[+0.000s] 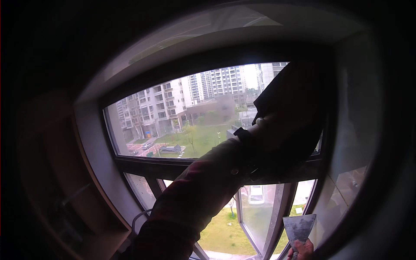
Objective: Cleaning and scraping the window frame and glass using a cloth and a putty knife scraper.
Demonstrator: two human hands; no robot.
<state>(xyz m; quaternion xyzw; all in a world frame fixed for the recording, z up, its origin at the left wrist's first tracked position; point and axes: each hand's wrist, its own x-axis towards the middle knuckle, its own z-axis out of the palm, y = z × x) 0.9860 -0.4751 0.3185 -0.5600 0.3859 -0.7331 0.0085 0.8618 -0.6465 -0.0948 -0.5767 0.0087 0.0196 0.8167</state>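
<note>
My left arm stretches from the lower left up across the window, in a dark sleeve with a black band at the wrist. My left hand [263, 125] is at a dark, cloth-like sheet [294, 93] that covers the right part of the upper pane [208, 117]. The thumb shows at the sheet's edge; the other fingers are lost in shadow, and the hand looks closed on it. At the lower right, my right hand [304, 250] grips a putty knife [299, 226] by its handle. Its broad, smeared grey blade points upward, in front of the lower window.
A dark frame bar [173, 165] divides the upper pane from the lower windows. Below it, a window sash [260, 216] stands swung outward over grass. Pale reveal walls [97, 147] flank the opening, and a brown panel edge [93, 186] stands at left. Tall buildings show outside.
</note>
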